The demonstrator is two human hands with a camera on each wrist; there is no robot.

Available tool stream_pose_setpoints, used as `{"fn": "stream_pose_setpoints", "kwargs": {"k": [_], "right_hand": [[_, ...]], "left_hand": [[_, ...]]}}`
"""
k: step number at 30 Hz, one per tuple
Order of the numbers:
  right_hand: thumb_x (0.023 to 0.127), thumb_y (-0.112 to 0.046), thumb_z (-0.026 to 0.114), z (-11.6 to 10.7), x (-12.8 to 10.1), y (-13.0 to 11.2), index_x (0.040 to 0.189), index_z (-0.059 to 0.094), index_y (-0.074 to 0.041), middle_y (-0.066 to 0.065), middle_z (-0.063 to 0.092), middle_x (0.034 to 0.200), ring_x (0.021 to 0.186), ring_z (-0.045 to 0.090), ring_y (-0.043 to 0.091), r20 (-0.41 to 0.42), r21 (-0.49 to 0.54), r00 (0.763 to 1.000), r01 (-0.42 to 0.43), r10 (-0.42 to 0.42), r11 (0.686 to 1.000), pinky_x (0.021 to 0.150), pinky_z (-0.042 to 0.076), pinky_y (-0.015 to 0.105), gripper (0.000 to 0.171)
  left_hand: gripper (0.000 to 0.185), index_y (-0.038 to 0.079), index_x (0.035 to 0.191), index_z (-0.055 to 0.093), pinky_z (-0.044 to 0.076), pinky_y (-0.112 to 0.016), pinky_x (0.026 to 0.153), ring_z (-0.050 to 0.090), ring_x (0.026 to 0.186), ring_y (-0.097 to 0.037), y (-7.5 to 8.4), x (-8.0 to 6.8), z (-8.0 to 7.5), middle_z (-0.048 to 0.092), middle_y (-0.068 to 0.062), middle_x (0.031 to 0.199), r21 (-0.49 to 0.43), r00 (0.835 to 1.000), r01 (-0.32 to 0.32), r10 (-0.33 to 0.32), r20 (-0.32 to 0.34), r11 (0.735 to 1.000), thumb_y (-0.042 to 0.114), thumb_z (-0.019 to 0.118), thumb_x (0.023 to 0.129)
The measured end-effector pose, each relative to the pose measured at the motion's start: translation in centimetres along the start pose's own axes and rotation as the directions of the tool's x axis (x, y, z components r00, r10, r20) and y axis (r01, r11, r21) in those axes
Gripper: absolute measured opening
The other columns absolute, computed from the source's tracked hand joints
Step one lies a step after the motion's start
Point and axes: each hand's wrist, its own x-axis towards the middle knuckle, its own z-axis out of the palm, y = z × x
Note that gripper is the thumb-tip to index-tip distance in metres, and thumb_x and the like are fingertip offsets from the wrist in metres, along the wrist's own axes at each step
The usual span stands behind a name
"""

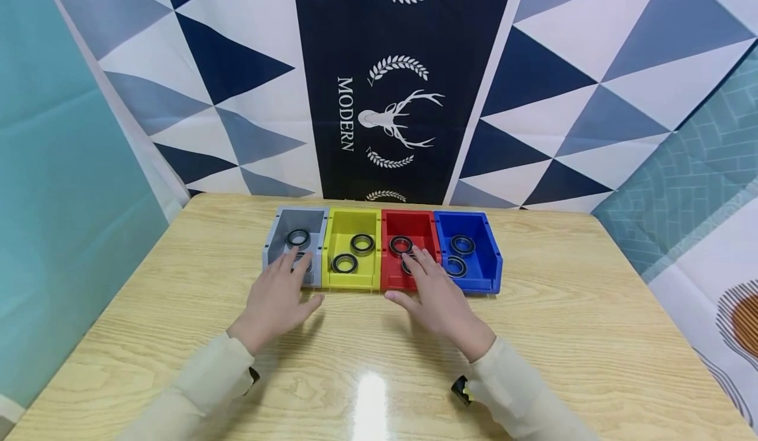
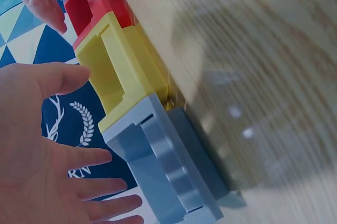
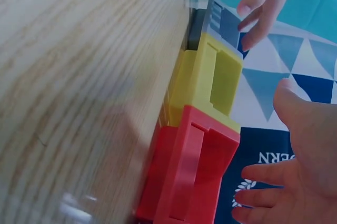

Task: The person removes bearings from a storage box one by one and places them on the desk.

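Observation:
In the head view a grey bin (image 1: 324,270), a yellow bin (image 1: 368,278), a red bin (image 1: 428,224) and a blue bin (image 1: 487,257) stand side by side on the table. Each contains black-rimmed ring bearings, such as the upper ones in the grey bin (image 1: 298,237) and the yellow bin (image 1: 362,244). My left hand (image 1: 275,306) hovers over the grey bin's front, fingers spread, partly hiding a bearing. Over the front of the red bin is my right hand (image 1: 437,299), its fingers extended and covering part of another bearing. Neither hand holds anything.
The bins sit near the back of the wood-grain table (image 1: 367,342). Behind it hangs a patterned cloth (image 1: 249,85) with triangles and a deer head. A teal cloth (image 1: 71,184) borders the left side.

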Motion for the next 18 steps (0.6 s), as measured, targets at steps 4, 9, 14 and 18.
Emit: {"fn": "stream_pose_setpoints", "kwargs": {"k": [4,9,14,18], "right_hand": [[0.086,-0.056,0.06,-0.2,0.5,0.0,0.15,0.032,-0.012,0.013,0.025,0.159,0.146,0.027,0.036,0.027,0.033,1.0,-0.013,0.012,0.999,0.109,0.035,0.057,0.082],[0.087,-0.051,0.062,-0.4,1.4,0.0,0.151,0.031,-0.013,0.013,0.03,0.158,0.144,0.032,0.035,0.05,0.084,0.998,-0.032,0.028,0.996,0.109,0.037,0.054,0.08],[0.088,-0.046,0.064,-0.6,2.4,-0.2,0.148,0.036,-0.01,0.014,0.042,0.151,0.136,0.046,0.034,0.039,0.095,0.999,-0.02,0.017,0.995,0.105,0.043,0.05,0.076],[0.088,-0.045,0.064,-0.7,3.5,-0.3,0.145,0.039,-0.006,0.015,0.048,0.146,0.131,0.051,0.033,0.028,0.092,1.0,-0.001,-0.002,0.996,0.103,0.045,0.047,0.073]], "left_hand": [[0.073,-0.001,0.142,0.04,0.039,-0.054,0.107,0.043,0.132,-0.046,-0.2,0.5,-0.5,0.039,-0.028,0.147,-0.019,1.0,0.001,0.0,0.006,1.0,0.042,0.062,0.087],[0.067,-0.001,0.142,0.041,0.042,-0.057,0.103,0.043,0.132,-0.047,-0.7,1.2,-1.0,0.038,-0.028,0.148,-0.068,0.999,0.004,-0.001,0.048,0.998,0.035,0.061,0.089],[0.061,-0.003,0.14,0.044,0.042,-0.056,0.104,0.043,0.133,-0.046,-1.3,2.5,-1.5,0.039,-0.029,0.147,-0.095,0.996,-0.004,0.012,0.091,0.996,0.028,0.059,0.089],[0.059,-0.005,0.139,0.044,0.044,-0.052,0.103,0.05,0.127,-0.043,-1.9,3.5,-2.1,0.044,-0.03,0.142,-0.11,0.988,0.007,0.01,0.153,0.994,0.025,0.057,0.09]]}}
